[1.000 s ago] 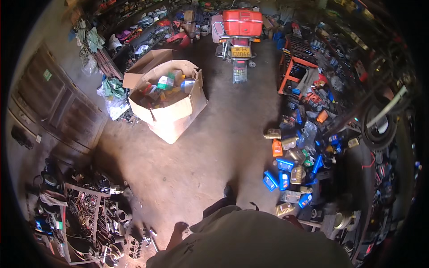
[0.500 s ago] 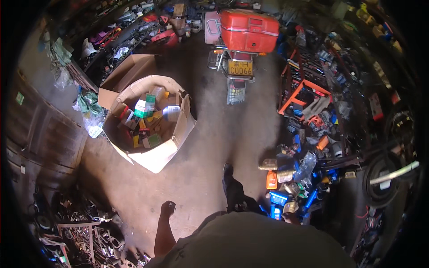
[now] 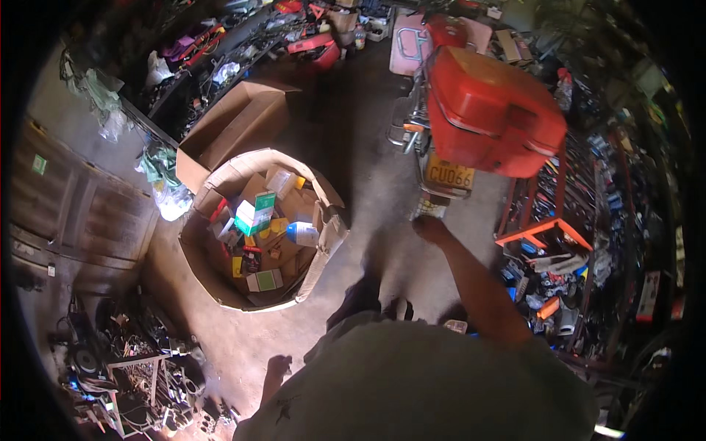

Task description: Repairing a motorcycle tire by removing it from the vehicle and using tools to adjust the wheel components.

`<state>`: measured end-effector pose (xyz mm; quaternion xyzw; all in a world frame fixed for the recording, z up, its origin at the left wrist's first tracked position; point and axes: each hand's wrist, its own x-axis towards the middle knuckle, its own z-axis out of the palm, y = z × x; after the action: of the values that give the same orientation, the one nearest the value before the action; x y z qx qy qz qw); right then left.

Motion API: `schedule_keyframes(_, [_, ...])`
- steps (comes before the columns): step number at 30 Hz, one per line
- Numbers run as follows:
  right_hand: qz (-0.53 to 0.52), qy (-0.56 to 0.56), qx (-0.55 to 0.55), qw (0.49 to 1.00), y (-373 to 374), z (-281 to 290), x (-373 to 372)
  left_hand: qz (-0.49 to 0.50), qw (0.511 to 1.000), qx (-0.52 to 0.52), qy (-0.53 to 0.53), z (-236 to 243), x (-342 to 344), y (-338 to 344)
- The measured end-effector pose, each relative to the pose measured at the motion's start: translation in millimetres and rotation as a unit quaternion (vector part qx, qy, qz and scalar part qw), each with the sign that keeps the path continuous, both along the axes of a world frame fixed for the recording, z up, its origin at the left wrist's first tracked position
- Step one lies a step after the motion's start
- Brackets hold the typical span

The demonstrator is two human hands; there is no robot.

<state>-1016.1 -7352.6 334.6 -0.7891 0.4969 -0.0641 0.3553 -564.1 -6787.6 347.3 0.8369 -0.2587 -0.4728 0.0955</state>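
Swung forward since half a second ago, my right hand (image 3: 429, 228) now shows over the rear end of the red bike (image 3: 485, 110), which looks bigger and farther right. Next in size is the carton (image 3: 334, 239), standing on the floor (image 3: 257, 331) ahead of my left side, its top wide open. Just behind it, a brown box (image 3: 228, 140) gapes too. Off to the right sits an orange frame (image 3: 529, 231). My left hand (image 3: 278, 367) hangs low, apart from the carton but nearest its near side. I see nothing in either hand; how far my fingers are curled I cannot tell, nor whether the right ones touch the bike. Smallest are the goods in the carton: a green-and-white pack (image 3: 255, 214) on top, a blue-and-white jug (image 3: 301, 234) by the wall. To walk this well, I'd judge it best to keep between bike and carton, right elbow tucked, steps short.
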Motion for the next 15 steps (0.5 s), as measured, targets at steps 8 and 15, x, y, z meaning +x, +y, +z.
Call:
schedule_keyframes(8, [0.091,0.041,-0.031,0.994,-310.6,-46.1,170.0,0.130,0.988,-0.082,0.004,-37.9,47.0,-305.1])
schedule_keyframes(15, [-0.003,-0.067,0.200,0.978,-447.6,-75.8,196.8,0.095,0.976,-0.105,-0.164,-4.7,87.1,-397.7])
